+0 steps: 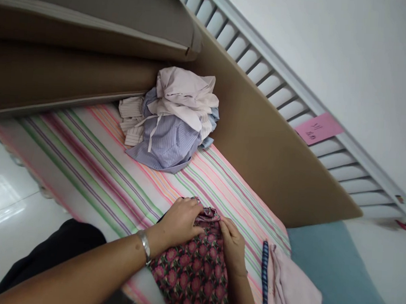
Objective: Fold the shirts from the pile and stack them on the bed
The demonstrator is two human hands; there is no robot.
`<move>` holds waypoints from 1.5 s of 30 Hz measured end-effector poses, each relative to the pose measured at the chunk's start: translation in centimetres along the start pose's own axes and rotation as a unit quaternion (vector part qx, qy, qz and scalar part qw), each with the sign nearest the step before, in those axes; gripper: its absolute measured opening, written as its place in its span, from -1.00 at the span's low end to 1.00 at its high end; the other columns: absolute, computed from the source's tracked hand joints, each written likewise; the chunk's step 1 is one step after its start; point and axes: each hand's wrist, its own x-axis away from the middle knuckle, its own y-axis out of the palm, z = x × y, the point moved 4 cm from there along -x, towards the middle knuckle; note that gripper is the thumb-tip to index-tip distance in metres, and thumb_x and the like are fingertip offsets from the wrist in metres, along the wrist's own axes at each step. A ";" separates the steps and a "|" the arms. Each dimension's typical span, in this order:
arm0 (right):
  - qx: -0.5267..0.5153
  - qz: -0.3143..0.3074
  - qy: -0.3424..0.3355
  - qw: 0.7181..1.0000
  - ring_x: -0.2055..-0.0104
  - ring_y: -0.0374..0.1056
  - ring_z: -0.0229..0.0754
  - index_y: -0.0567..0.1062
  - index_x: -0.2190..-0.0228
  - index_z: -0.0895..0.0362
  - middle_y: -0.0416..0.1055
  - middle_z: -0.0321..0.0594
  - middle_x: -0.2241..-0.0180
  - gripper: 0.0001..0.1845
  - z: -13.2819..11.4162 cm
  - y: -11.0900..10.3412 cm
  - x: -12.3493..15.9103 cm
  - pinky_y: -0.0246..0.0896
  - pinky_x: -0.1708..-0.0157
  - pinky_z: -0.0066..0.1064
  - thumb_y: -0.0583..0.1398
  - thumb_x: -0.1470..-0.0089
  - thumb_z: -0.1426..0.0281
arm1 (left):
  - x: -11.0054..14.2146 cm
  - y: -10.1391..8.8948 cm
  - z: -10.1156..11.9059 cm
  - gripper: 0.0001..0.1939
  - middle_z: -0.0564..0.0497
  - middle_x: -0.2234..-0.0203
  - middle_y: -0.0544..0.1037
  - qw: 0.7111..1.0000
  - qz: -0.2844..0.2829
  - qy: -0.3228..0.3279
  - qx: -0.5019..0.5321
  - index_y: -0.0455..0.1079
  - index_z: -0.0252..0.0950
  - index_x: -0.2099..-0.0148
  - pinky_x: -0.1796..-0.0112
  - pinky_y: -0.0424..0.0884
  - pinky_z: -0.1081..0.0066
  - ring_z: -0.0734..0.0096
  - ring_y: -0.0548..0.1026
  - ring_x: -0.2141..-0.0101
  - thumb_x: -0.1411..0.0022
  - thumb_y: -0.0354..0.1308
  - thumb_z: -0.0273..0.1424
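Observation:
A dark garment with a pink flower print (pixel 197 269) lies over the front edge of the striped sheet, its gathered top edge away from me. My left hand (pixel 182 220), with a silver bracelet at the wrist, grips that edge on the left, fingers curled over the cloth. At the right end of the same edge, my right hand (pixel 232 244) pinches the fabric between thumb and fingers. Part of the garment runs below the view. Beyond my hands sits a heap of crumpled clothes (pixel 177 119), in white, lilac and striped blue.
The striped sheet (pixel 117 165) covers the bed. Folded brown padding (pixel 94 24) stands at the far left, and a tan board (pixel 258 141) runs along the railing (pixel 275 78) bearing a pink note (pixel 319 128). Pink cloth (pixel 294 284) and a teal pillow (pixel 339 272) lie at right.

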 end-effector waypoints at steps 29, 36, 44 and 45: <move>0.001 -0.158 0.023 0.987 0.23 0.40 -0.07 0.56 0.39 0.07 0.51 -0.24 0.37 -0.76 -1.8 0.7 1.2 0.29 0.16 -0.28 0.15 0.00 0.23 | -0.1 -0.6 2.0 -0.57 -0.09 0.06 0.43 0.984 0.081 0.078 0.138 0.33 -0.28 0.03 -0.03 0.18 0.23 0.23 0.34 0.03 -0.12 0.19 -0.16; -0.047 -0.244 0.101 0.963 0.28 0.37 -0.07 0.57 0.37 0.11 0.51 -0.25 0.38 -0.74 -2.1 -0.7 0.5 0.26 0.25 -0.30 0.18 0.05 0.24 | -0.3 1.8 1.1 -0.61 -0.04 0.18 0.52 0.991 -0.088 0.059 0.080 0.33 -0.22 0.00 0.08 0.30 0.24 0.19 0.45 0.13 -0.11 0.19 -0.27; -0.031 -0.218 0.077 0.973 0.38 0.27 -0.20 0.51 0.49 0.13 0.41 -0.34 0.50 -0.75 -0.1 3.1 -4.5 0.16 0.31 -0.39 0.18 0.08 0.20 | -0.8 1.6 -0.9 -0.59 -0.12 0.20 0.54 0.993 -0.055 -0.108 0.013 0.21 -0.30 -0.11 0.16 0.35 0.30 0.21 0.49 0.16 -0.22 0.03 -0.36; -0.031 -0.219 0.077 0.972 0.42 0.24 -0.22 0.48 0.54 0.13 0.38 -0.37 0.54 -0.74 0.3 3.7 -5.0 0.14 0.34 -0.41 0.18 0.09 0.19 | -0.8 1.5 -0.9 -0.55 -0.12 0.20 0.54 0.991 -0.057 -0.120 0.013 0.16 -0.31 -0.15 0.16 0.35 0.30 0.21 0.48 0.16 -0.22 0.03 -0.36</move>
